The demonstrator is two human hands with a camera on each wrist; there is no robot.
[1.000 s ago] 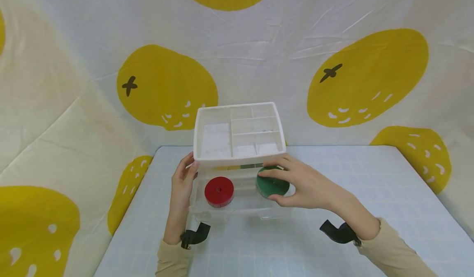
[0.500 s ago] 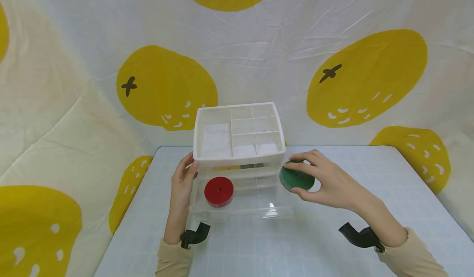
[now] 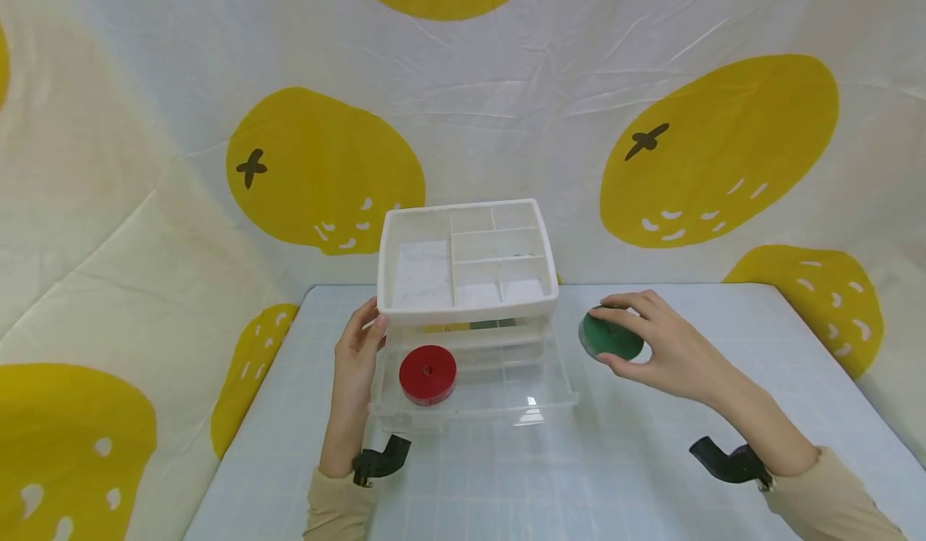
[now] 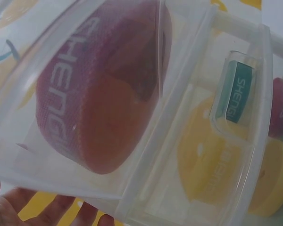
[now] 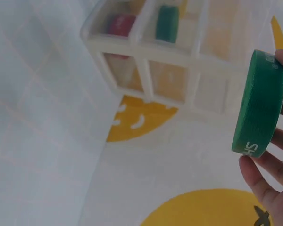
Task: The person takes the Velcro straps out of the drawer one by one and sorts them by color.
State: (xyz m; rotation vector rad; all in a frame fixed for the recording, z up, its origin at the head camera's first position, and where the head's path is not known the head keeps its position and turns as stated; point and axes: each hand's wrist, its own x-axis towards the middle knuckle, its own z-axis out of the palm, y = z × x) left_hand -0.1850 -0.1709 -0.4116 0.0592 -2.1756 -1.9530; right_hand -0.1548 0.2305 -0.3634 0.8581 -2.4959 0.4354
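In the head view a white storage box point(image 3: 470, 314) with a divided top tray stands on the table, its clear drawer point(image 3: 517, 388) pulled out at the front. One red roll of tape point(image 3: 428, 374) lies in the drawer's left part; the left wrist view shows this red roll point(image 4: 104, 99) through the plastic. My left hand point(image 3: 354, 358) rests against the box's left side, thumb at the front corner. Right of the box, my right hand point(image 3: 676, 354) pinches a green roll of tape point(image 3: 608, 338) by its edge. The right wrist view shows the green roll point(image 5: 262, 103) between thumb and fingers.
Through the box's other clear compartments show a yellow roll point(image 4: 205, 160), a small green roll point(image 4: 240, 92) and a red roll point(image 5: 121, 24). A pale checked cloth covers the table point(image 3: 463, 493). Behind it hangs a white curtain point(image 3: 506, 107) with yellow fruit prints.
My right hand has lifted the green roll out of the drawer and carried it right, past the box's side. The left hand, box and red roll have stayed in place.
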